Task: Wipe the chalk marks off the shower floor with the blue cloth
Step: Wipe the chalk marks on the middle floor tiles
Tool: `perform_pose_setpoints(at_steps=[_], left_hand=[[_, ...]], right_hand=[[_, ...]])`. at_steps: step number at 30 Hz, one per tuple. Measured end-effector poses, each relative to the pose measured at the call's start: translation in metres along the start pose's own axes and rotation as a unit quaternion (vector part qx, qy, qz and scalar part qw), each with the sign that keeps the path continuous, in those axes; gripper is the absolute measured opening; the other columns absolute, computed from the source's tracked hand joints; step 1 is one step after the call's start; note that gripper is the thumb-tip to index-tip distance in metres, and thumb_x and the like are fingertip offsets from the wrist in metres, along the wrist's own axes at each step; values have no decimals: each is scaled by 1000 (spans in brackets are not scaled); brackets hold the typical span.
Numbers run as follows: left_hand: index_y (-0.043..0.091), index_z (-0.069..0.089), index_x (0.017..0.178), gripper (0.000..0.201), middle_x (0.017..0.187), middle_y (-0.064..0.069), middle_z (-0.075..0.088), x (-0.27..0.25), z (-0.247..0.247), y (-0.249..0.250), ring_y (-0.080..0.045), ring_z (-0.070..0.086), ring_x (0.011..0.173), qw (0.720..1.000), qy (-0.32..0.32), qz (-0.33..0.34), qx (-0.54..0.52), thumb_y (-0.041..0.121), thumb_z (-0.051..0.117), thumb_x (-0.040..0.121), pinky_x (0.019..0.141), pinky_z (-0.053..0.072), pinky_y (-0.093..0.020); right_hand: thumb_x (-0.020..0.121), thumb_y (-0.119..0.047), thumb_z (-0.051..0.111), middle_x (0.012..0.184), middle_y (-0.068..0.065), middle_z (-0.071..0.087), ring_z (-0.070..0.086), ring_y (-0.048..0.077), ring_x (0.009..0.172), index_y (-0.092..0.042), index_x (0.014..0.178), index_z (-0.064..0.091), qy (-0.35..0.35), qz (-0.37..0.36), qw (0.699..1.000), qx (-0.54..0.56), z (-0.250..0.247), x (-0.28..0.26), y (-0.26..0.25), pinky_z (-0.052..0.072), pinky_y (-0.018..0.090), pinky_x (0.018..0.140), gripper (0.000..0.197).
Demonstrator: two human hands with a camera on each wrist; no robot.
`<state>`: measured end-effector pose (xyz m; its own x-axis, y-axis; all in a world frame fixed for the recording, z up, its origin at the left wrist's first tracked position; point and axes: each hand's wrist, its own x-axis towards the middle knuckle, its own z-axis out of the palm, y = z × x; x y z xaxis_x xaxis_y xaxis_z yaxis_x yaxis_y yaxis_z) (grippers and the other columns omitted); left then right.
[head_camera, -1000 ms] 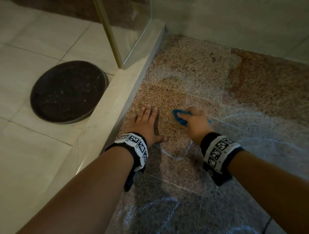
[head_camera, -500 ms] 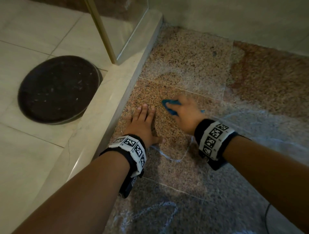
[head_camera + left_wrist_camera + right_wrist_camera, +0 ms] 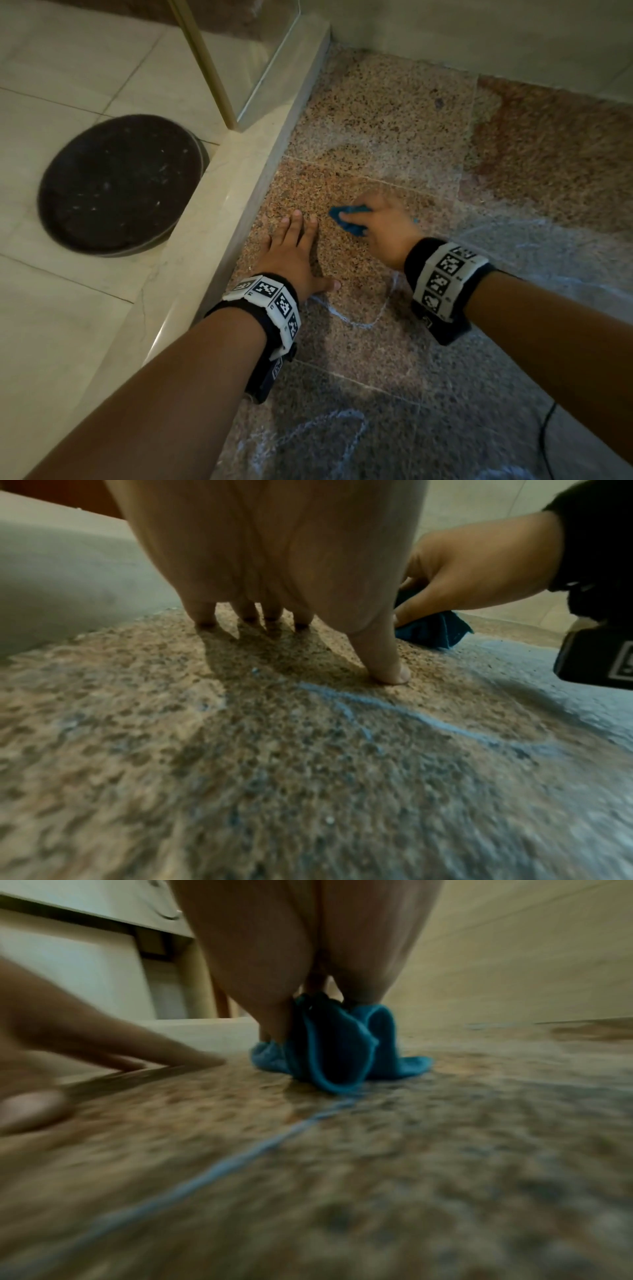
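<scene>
Head view. Blue cloth: bunched under the right hand, on the shower floor just right of the marble curb. Right grip: fingers curled over the wad, pressing it down. Left hand: between curb and cloth, spread flat on the granite, holding nothing. Chalk marks: a pale loop nearer the person than both hands, a larger scrawl nearer still, faint smears further from the curb. Dark round mat: beyond the curb, outside the shower. Glass panel with brass frame: standing on the curb. Thin cable: on the floor, far from the curb.

Left wrist view. Left fingertips planted on the stone, thumb beside a chalk line; cloth just beyond.

Right wrist view. Cloth hangs in soft folds from the pinching fingers, its lower edge touching the floor.

Handling, judged: light, limp, likely to slip from the grip; best held bunched at the middle. The braced left hand stands in the way of strokes towards the curb.
</scene>
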<state>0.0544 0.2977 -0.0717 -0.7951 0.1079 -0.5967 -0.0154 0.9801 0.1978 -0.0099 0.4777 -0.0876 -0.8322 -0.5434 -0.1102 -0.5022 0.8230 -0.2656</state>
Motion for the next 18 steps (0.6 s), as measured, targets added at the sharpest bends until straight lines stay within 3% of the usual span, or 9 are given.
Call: perform_pose_setpoints(at_steps=[2, 4, 7, 9, 10, 13, 15, 18], left_hand=[[27, -19, 151, 115, 157, 0, -29, 0, -1, 0, -21, -20, 146, 1000, -3, 3, -1, 71, 58, 78, 119, -4, -44], [28, -19, 151, 115, 157, 0, -29, 1, -1, -1, -21, -20, 146, 1000, -6, 5, -3, 71, 58, 78, 118, -4, -45], [27, -18, 152, 115, 157, 0, -29, 2, -1, 0, -21, -21, 146, 1000, -8, 6, -4, 71, 58, 78, 119, -4, -45], [27, -18, 152, 115, 157, 0, -28, 2, -1, -1, -21, -20, 147, 1000, -4, 6, -5, 71, 58, 78, 118, -4, -45], [27, -18, 152, 115, 157, 0, -28, 1, -1, -1, -21, -20, 147, 1000, -3, 4, -5, 71, 58, 78, 118, -3, -45], [26, -17, 152, 114, 158, 0, -27, 0, -1, 1, -21, -19, 147, 1000, -1, -1, 0, 70, 59, 79, 119, -2, -44], [26, -17, 152, 114, 158, -1, -27, -1, -3, 2, -22, -19, 147, 1000, -3, 0, 4, 70, 59, 79, 119, -2, -44], [26, -18, 152, 114, 158, -1, -27, -2, -4, 2, -22, -19, 147, 1000, -10, 0, 7, 70, 58, 79, 119, -3, -44]], right_hand=[[90, -2, 47, 134, 15, 46, 43, 33, 121, -21, 132, 54, 30, 5, 999, -20, -7, -1, 22, 34, 35, 98, 47], [90, -5, 47, 129, 19, 49, 46, 34, 115, -19, 131, 55, 58, 77, 993, -75, -18, -7, 47, 36, 34, 92, 44], [91, -9, 52, 115, 19, 54, 53, 34, 102, -14, 118, 59, 46, 151, 987, -9, -19, -16, 49, 43, 37, 81, 28], [91, -9, 57, 97, 11, 56, 54, 25, 85, -9, 102, 56, 45, 147, 985, 76, -8, -24, 23, 47, 29, 66, 11], [91, -7, 56, 99, 9, 54, 53, 24, 86, -12, 105, 59, 48, 102, 988, 108, 5, -28, 15, 48, 27, 67, 15], [91, -4, 52, 123, 11, 48, 48, 34, 107, -22, 128, 57, -20, 52, 991, 119, 15, -39, -5, 41, 32, 92, 41], [92, -5, 50, 129, 13, 48, 47, 32, 115, -18, 130, 56, 2, 83, 989, 126, 0, -40, 15, 33, 23, 93, 41], [91, -5, 48, 121, 19, 53, 52, 31, 107, -15, 126, 59, 87, 186, 976, 67, -20, -44, 56, 38, 29, 89, 38]])
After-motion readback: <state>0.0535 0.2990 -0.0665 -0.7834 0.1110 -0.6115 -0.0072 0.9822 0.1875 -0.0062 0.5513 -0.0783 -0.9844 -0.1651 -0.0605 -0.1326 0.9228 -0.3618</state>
